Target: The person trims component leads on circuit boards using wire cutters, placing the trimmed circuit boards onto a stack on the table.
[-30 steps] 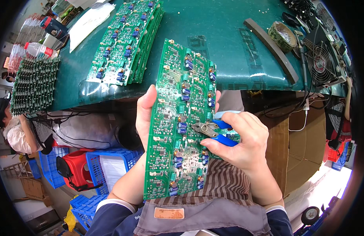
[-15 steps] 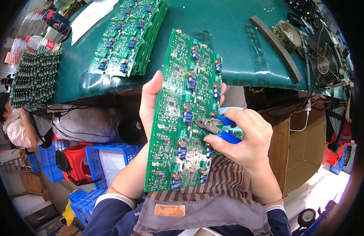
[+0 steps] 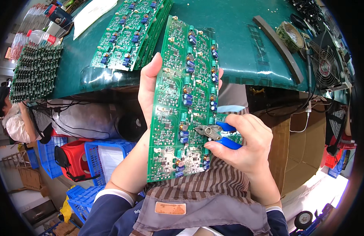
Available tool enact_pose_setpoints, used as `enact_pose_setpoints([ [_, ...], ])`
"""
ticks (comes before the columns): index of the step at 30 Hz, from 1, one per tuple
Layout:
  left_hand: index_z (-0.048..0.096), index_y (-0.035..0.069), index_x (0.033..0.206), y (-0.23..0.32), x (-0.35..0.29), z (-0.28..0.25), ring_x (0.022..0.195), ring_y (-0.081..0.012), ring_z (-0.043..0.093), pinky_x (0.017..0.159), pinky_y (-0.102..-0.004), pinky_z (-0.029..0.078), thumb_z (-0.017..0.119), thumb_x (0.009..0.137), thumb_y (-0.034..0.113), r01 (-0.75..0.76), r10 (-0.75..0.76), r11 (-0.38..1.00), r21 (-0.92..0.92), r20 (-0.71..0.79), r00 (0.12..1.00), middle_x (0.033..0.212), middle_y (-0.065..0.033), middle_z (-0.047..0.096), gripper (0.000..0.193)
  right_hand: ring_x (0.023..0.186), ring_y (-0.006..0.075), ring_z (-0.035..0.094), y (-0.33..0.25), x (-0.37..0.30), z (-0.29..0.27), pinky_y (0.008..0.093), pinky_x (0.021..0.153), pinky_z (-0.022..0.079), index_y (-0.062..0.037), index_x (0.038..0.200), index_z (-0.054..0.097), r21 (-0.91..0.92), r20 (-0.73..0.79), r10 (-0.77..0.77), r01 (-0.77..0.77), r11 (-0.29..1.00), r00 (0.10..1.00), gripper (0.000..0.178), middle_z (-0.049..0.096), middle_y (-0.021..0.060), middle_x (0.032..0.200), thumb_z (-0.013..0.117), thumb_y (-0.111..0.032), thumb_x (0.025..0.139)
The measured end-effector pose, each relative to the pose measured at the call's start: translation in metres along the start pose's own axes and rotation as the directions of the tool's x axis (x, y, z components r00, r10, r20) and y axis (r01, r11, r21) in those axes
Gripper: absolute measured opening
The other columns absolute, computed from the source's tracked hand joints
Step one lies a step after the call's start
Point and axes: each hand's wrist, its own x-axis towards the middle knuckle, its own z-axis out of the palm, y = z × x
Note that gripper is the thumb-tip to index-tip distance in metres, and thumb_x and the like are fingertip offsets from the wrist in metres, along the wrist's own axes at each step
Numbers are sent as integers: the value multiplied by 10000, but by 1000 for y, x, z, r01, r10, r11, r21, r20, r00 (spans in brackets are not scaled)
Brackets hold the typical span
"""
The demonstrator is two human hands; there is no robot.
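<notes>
My left hand (image 3: 150,78) grips a long green circuit board panel (image 3: 166,126) from behind, its thumb along the left edge and fingertips showing past the right edge. The panel is tilted upright over my lap, bearing rows of blue capacitors, green parts and copper coils. My right hand (image 3: 248,141) is closed round the blue handles of a pair of side cutters (image 3: 210,131). Their grey jaws lie against the panel's face, right of the middle, near the blue capacitors. Part of another green board (image 3: 234,136) shows behind the cutters, mostly hidden by my right hand.
On the green-covered table (image 3: 237,47) lie a stack of board panels (image 3: 123,39) and a bundle of narrow boards (image 3: 35,74). A grey bar (image 3: 278,49), a tape roll (image 3: 289,36) and a fan (image 3: 324,65) stand right. Blue crates (image 3: 107,157) and a cardboard box (image 3: 304,153) flank me below.
The panel has shifted up and away from me in my left hand. The cutters' jaws now rest lower along it, beside a capacitor pair nearer its bottom end.
</notes>
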Motion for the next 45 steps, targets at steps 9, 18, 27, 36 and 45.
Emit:
enact_pose_setpoints([
  [9, 591, -16, 1236, -1, 3, 2, 994, -323, 681, 835, -431, 599, 486, 970, 510, -6, 6, 1000, -5, 34, 999, 1082, -202, 680, 599, 643, 227, 589, 1, 3, 1, 343, 610, 455, -60, 901, 664, -37, -45, -61, 59, 998, 997, 529, 628, 39, 755, 903, -425, 603],
  [18, 594, -13, 1232, -2, 5, 2, 981, -314, 687, 820, -426, 600, 484, 967, 516, -18, 17, 1000, 4, 58, 998, 1081, -203, 682, 602, 688, 242, 606, 0, -5, 1, 353, 651, 471, -52, 914, 664, 26, 8, 51, -51, 998, 999, 527, 641, 52, 785, 907, -403, 604],
  [27, 598, -13, 1231, -4, 8, 2, 958, -314, 696, 831, -436, 596, 500, 955, 518, -23, 23, 1000, -4, 39, 999, 1074, -202, 687, 606, 655, 211, 614, 0, 5, 2, 334, 618, 483, -60, 891, 673, -10, -53, -59, 58, 998, 997, 530, 644, 20, 754, 925, -406, 579],
  [36, 601, -19, 1230, -1, 14, -6, 953, -320, 699, 831, -438, 598, 508, 937, 548, 78, -77, 997, -12, 80, 994, 1070, -209, 689, 645, 666, 209, 617, 1, -1, 1, 335, 629, 478, -62, 904, 683, -26, -21, -11, 11, 1000, 1000, 527, 644, 24, 756, 918, -409, 584],
  [45, 615, -16, 1201, 0, 17, -7, 905, -306, 706, 805, -427, 601, 509, 934, 550, 82, -83, 997, 12, 87, 993, 1030, -202, 698, 634, 670, 218, 622, 2, 0, 3, 336, 630, 478, -66, 907, 684, 23, -23, -10, 11, 1000, 1000, 529, 647, 26, 757, 917, -407, 578],
])
